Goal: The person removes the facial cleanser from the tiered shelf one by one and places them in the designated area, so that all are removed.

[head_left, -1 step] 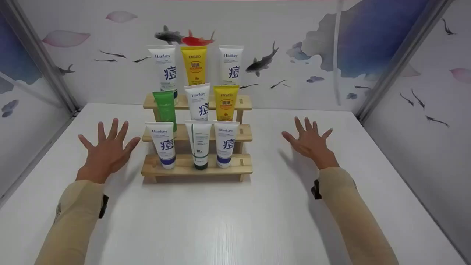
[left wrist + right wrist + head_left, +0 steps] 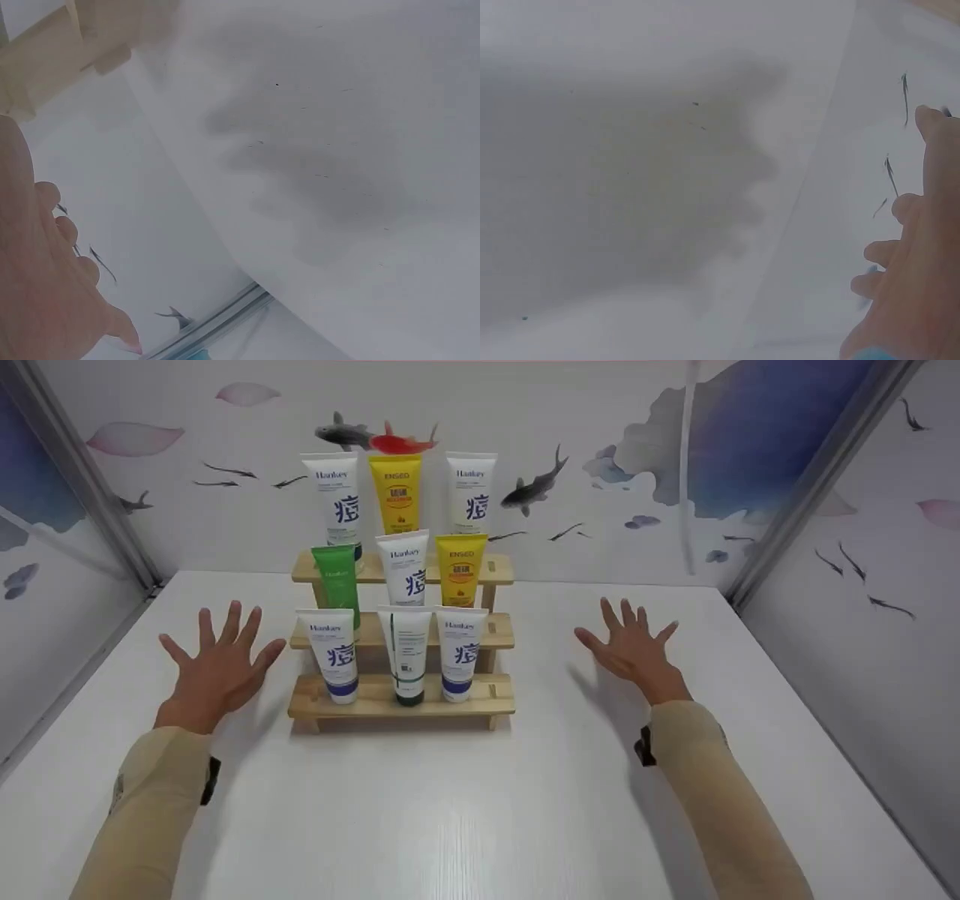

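My left hand [image 2: 217, 671], fingers spread, is held over the table to the left of a three-step wooden rack [image 2: 401, 705]. On the rack's other side my right hand [image 2: 637, 652] is spread too, farther from the wood. Neither holds anything. Upright squeeze tubes fill the steps: a yellow tube [image 2: 396, 495] between two white ones at the top, then a green tube [image 2: 339, 581], a white tube [image 2: 405, 570] and a yellow one, and three white tubes on the lowest step. Both wrist views show a hand [image 2: 52, 277] or fingers [image 2: 881, 253] above their shadows.
The white table [image 2: 420, 810] runs up to a back wall [image 2: 570, 405] printed with fish and petals. Side panels with metal corner posts [image 2: 90, 472] stand at left and right. A dark band [image 2: 211, 781] shows at the left cuff.
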The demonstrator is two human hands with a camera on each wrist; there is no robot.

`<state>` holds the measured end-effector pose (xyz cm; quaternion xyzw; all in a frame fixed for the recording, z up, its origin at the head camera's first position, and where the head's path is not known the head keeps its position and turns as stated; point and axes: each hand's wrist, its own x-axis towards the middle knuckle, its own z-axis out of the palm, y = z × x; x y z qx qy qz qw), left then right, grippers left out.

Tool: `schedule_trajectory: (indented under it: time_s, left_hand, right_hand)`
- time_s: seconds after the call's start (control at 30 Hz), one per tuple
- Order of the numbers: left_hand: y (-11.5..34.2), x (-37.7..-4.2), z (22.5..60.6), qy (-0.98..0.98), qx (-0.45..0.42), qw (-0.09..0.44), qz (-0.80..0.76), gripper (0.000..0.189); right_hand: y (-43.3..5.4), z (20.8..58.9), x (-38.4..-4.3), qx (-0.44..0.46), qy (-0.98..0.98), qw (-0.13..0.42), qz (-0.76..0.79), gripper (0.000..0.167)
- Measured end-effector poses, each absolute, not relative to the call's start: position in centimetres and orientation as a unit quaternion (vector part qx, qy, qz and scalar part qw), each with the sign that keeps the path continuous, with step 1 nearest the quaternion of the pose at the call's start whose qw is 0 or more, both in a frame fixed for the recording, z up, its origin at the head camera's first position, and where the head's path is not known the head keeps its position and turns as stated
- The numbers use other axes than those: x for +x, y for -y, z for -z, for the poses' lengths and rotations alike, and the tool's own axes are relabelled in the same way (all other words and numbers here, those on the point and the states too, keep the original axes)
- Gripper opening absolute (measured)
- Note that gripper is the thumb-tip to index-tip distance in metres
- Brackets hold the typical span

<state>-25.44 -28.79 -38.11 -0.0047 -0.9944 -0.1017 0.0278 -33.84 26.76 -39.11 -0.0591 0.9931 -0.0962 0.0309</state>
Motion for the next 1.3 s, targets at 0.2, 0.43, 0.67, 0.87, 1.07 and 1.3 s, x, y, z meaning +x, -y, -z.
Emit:
schedule_trajectory:
  time_s: [0.2, 0.43, 0.67, 0.87, 1.07, 1.3]
  left_hand:
    - [29.0, -25.1, 37.9, 0.995, -0.004, 0.03, 0.095, 0.093]
    - [29.3, -24.3, 37.9, 0.994, -0.011, 0.041, 0.097, 0.091]
    - [28.6, -23.6, 37.3, 0.99, -0.02, 0.024, 0.14, 0.091]
    - [27.9, -23.4, 36.2, 0.974, -0.018, 0.0, 0.227, 0.088]
    - [27.8, -22.9, 36.0, 0.93, -0.014, -0.014, 0.367, 0.076]
    - [27.1, -22.5, 37.2, 0.865, 0.001, -0.005, 0.502, 0.073]
  right_hand:
    - [-26.5, 38.7, -33.8, -0.064, -0.993, 0.025, 0.098, 0.094]
    - [-25.7, 37.9, -33.5, -0.076, -0.992, 0.023, 0.101, 0.095]
    - [-24.6, 36.3, -32.9, -0.101, -0.985, 0.004, 0.137, 0.093]
    - [-23.3, 34.8, -32.7, -0.125, -0.972, -0.016, 0.199, 0.092]
    - [-22.2, 33.2, -32.9, -0.133, -0.941, -0.017, 0.311, 0.084]
    - [-20.5, 31.2, -33.3, -0.119, -0.89, -0.046, 0.438, 0.072]
